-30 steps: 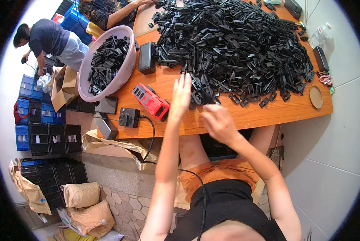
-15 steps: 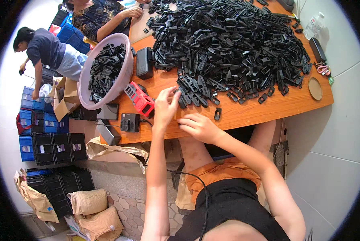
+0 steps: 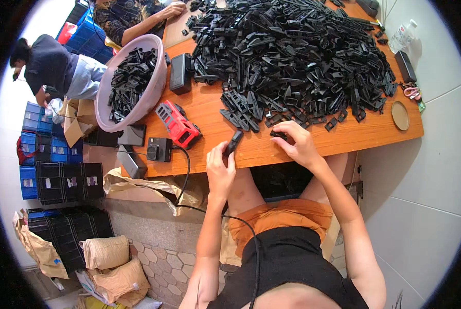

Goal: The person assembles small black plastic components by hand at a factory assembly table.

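Near the table's front edge, my left hand [image 3: 221, 167] pinches a long black plastic part [image 3: 234, 142], held tilted with its far end up. To its right, my right hand [image 3: 300, 145] has its thumb and fingers closed on a small black plastic part [image 3: 278, 135], low over the wood. Just beyond both hands, several long slotted black parts [image 3: 242, 110] lie in a loose row. Behind them rises a big heap of black plastic parts [image 3: 297, 56]. Small black frame-shaped pieces [image 3: 331, 123] lie along the heap's near edge.
Left on the wooden table [image 3: 313, 144] are a red toy truck [image 3: 179, 123], a black cube-shaped device [image 3: 159, 149] with a cable and a dark box [image 3: 181, 73]. A pink tub [image 3: 161, 77] holds more black parts. Two people are at the far left. A round tan dish [image 3: 400, 116] lies right.
My left hand has come back toward the table edge with a long black part. My right hand has moved right and forward and taken hold of a small black part.
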Action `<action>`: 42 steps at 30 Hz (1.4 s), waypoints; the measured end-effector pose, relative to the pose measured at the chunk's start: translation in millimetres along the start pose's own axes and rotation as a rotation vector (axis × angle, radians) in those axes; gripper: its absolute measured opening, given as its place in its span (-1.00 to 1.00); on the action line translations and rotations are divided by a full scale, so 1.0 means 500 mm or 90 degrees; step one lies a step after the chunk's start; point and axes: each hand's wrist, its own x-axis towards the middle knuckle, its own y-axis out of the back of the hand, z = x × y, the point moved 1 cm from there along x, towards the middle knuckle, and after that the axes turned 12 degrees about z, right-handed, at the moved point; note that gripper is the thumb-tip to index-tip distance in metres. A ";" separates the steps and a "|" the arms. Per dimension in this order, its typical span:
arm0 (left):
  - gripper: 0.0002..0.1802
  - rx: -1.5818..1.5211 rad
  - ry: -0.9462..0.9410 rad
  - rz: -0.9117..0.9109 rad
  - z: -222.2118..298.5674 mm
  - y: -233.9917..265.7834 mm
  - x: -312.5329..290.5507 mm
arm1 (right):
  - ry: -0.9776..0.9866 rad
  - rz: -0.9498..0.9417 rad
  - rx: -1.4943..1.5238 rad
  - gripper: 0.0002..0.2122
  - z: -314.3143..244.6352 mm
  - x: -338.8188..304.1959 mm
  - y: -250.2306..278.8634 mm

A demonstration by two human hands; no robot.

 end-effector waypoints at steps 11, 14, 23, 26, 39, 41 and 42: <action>-0.64 -0.182 -0.150 -0.166 0.051 -0.020 0.008 | -0.228 -0.035 0.105 -0.78 -0.033 -0.058 0.014; -0.67 -0.192 -0.110 -0.151 0.044 -0.029 0.005 | -0.208 -0.050 0.056 -0.72 -0.045 -0.054 0.019; -0.69 -0.228 -0.077 -0.125 0.026 -0.044 -0.002 | 0.001 -0.116 -0.122 -0.69 -0.038 -0.064 0.016; -0.70 -0.212 -0.079 -0.121 0.029 -0.043 0.000 | 0.045 -0.122 -0.180 -0.68 -0.035 -0.055 0.026; -0.69 -0.245 -0.158 -0.209 0.039 -0.053 0.016 | 0.097 -0.199 -0.129 -0.68 -0.037 -0.047 0.041; -0.64 -0.077 -0.214 -0.022 0.076 -0.059 0.031 | 0.089 -0.342 -0.068 -0.70 -0.050 -0.046 0.067; -0.64 -0.075 -0.212 -0.019 0.074 -0.066 0.039 | 0.092 -0.345 -0.066 -0.70 -0.050 -0.040 0.062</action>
